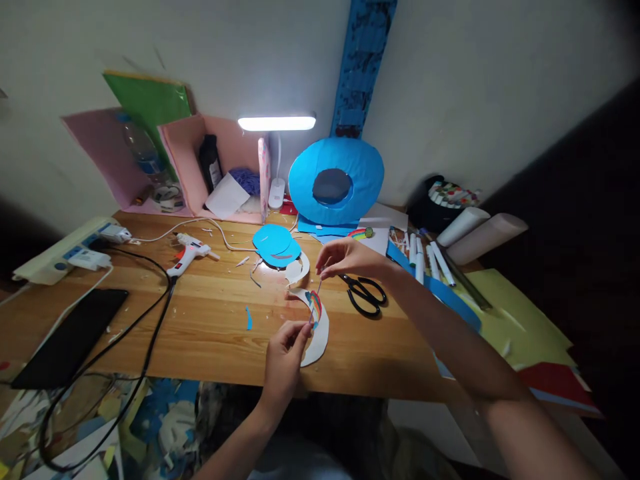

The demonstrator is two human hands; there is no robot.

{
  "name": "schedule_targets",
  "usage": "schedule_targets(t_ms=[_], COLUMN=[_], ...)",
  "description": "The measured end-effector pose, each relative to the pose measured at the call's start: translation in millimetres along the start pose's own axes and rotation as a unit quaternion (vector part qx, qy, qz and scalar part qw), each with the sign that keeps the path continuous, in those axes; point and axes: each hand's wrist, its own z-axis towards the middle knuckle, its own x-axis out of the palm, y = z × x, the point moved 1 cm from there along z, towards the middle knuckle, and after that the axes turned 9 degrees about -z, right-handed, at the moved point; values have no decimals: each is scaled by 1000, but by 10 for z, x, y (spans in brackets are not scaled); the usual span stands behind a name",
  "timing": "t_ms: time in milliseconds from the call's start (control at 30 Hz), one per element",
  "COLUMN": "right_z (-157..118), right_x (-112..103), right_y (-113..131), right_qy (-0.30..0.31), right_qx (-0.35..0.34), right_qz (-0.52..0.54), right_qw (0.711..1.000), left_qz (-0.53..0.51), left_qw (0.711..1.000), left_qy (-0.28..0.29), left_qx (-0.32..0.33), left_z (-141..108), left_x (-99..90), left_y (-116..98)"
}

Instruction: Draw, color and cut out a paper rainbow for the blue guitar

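My left hand [287, 353] pinches the lower end of a thin, pale string [319, 288] near the front of the table. Above and to the right, my right hand [345, 259] holds the string's upper end between closed fingertips. Beneath the string lies a white crescent-shaped paper [320, 337] with a small rainbow drawing [316, 307] at its inner edge. Black-handled scissors [365, 293] rest just right of the paper, partly behind my right hand. Round blue paper pieces [277, 245] lie beyond, beside another curved white scrap [299, 268].
A white glue gun [189, 255], a power strip [65, 250] and a black phone-like slab [73, 337] are at left. A blue ring-shaped stand [367, 180] and a lit lamp [277, 123] stand behind. Markers [420, 260] and yellow paper [520, 320] lie at right.
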Motion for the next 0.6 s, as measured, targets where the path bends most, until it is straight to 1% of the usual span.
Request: schedule_targets(t_ms=[167, 333, 600], right_z=[60, 64, 14], right_x=[-58, -86, -120], right_y=[82, 111, 175], right_qy=[13, 13, -5], right_qx=[-35, -63, -73], right_qz=[-11, -24, -45], right_qw=[999, 998, 996], left_qz=[-19, -36, -31], left_qw=[999, 998, 998], left_qy=[-19, -29, -37], left_qx=[-17, -42, -50], left_z=[-31, -52, -66], left_x=[-27, -50, -61], left_y=[70, 125, 120])
